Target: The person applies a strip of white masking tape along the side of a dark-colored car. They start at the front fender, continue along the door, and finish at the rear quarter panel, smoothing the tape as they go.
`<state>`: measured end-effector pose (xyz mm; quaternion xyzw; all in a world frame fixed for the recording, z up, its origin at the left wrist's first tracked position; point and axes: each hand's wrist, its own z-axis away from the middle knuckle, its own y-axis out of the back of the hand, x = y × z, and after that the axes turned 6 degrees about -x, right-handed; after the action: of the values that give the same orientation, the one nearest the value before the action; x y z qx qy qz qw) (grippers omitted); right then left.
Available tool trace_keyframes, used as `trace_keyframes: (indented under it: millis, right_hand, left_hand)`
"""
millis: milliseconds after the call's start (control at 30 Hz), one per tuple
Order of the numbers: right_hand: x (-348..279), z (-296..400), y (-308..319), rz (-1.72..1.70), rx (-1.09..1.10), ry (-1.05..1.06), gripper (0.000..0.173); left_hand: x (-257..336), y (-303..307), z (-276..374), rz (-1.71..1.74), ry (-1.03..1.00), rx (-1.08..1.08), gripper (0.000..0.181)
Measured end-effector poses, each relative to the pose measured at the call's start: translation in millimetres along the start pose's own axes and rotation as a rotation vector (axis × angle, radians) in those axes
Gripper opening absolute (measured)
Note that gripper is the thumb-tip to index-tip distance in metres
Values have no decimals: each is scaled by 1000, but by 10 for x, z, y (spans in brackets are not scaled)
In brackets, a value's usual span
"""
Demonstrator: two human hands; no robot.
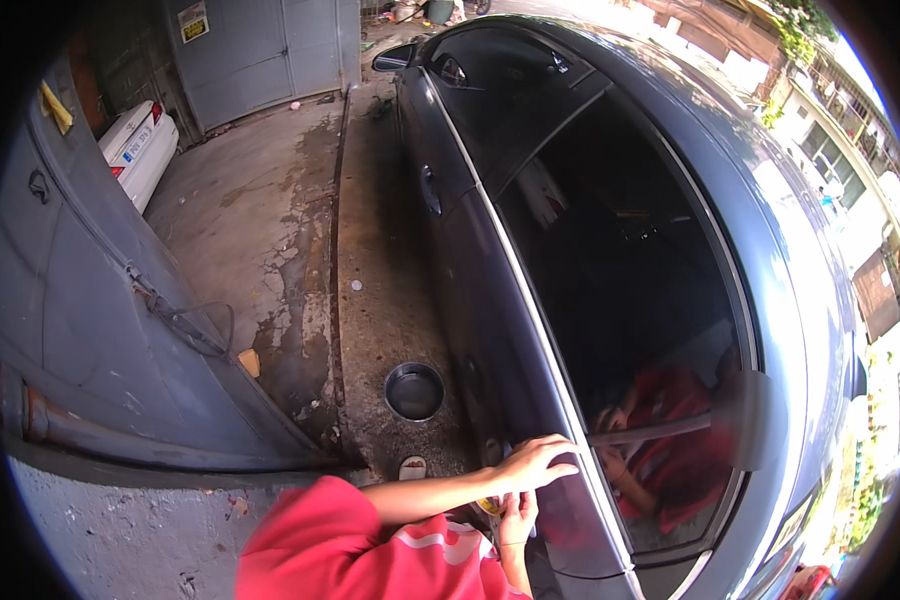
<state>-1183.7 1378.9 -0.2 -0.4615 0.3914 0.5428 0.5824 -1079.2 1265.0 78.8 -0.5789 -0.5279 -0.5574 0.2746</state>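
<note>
My left hand (538, 466) reaches across to the dark car's rear door (487, 337). Its fingers are spread at the chrome window trim (529, 300), with nothing visible in them. Just below it, my right hand (519, 517) is close to the door panel and grips a small round yellow container (488, 506). My left forearm partly covers that container, so its contents are unclear. The tinted rear window (630, 262) reflects my red shirt and arms.
A black basin (414, 392) of liquid stands on the concrete beside the car. My slippered foot (412, 468) shows below it. A grey metal gate (120, 300) stands at left, with a yellow block (249, 363) near its edge. A white car (141, 150) is parked farther back.
</note>
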Motion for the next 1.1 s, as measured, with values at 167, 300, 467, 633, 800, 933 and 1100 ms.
trace_keyframes:
  millis: [167,300,467,633,800,933,1100]
  right_hand:
    - [-174,-756,-142,79,-148,231,19]
    - [-348,-1400,-550,-60,-325,190,21]
    - [-690,-1836,-1285,207,-225,382,14]
    - [-849,-2246,-2044,73,-226,219,23]
    - [-1047,-2668,-3280,-16,-234,134,22]
    - [-1349,-3298,-4436,51,-355,221,20]
    - [-1445,-4144,-5471,131,-564,154,32]
  left_hand:
    - [-597,599,428,198,269,68,44]
    - [-541,1161,605,72,351,122,37]
    - [-642,1564,500,36,461,186,56]
    - [-1046,2141,296,-7,448,308,82]
    - [-1734,3239,292,-10,454,275,77]
    - [-2298,4344,501,59,647,207,79]
    - [-2393,5880,783,758,414,215,93]
